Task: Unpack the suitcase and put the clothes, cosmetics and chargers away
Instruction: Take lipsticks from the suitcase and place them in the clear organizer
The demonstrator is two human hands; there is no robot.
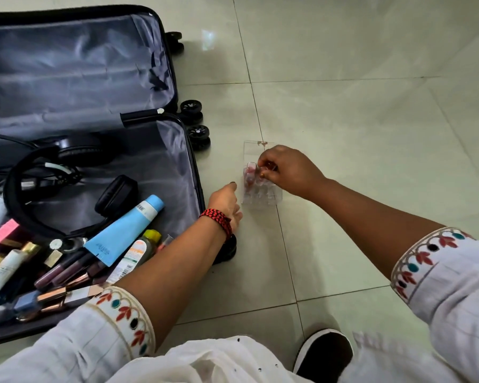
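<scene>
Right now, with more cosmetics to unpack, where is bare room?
Pale floor tiles are bare right of the clear plastic organiser and between it and the black shoe. The black suitcase's far half shows only grey lining; its near half is crowded.

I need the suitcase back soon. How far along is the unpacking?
Looks done: the suitcase's far half shows only lining, no clothes in view. In hand: the right hand pinches a small item into the clear organizer on the floor; the left hand is open beside it. Left: the blue tube, lip glosses, headphones and cables lie in the near half.
</scene>
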